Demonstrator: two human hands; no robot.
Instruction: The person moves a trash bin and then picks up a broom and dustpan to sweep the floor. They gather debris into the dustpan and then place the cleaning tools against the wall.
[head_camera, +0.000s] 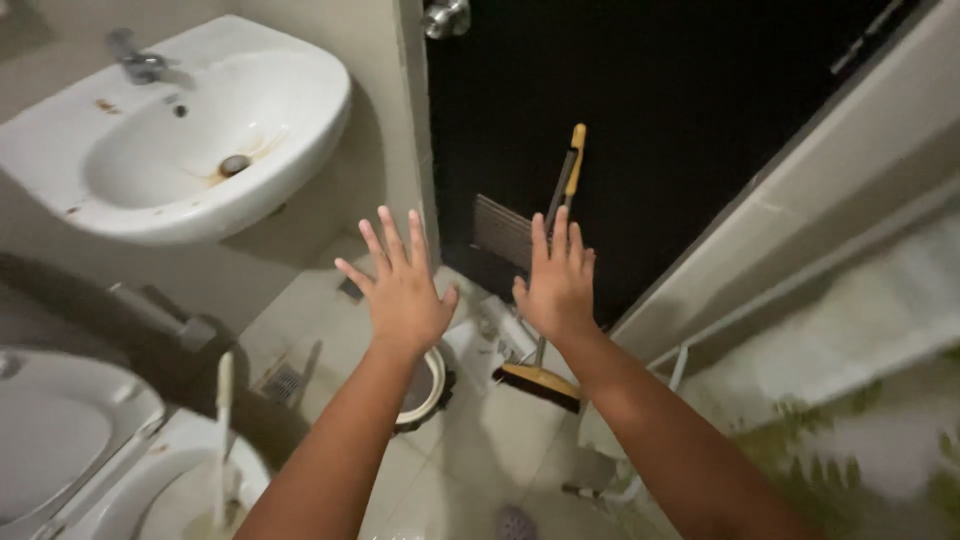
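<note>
We hold both hands out flat over the bathroom floor, fingers spread and gripping nothing: the left hand hangs above a small round bucket, the right hand in front of a broom. The broom leans against the dark door, its yellow-tipped handle up and its bristle head down on the tiles just below our right wrist. We judge it light and stiff, best taken around the handle at mid-length; the bristles would flex. A toilet brush stands upright at lower left beside the toilet, and a stained white sink hangs at upper left. We see no packages, labels or signs.
</note>
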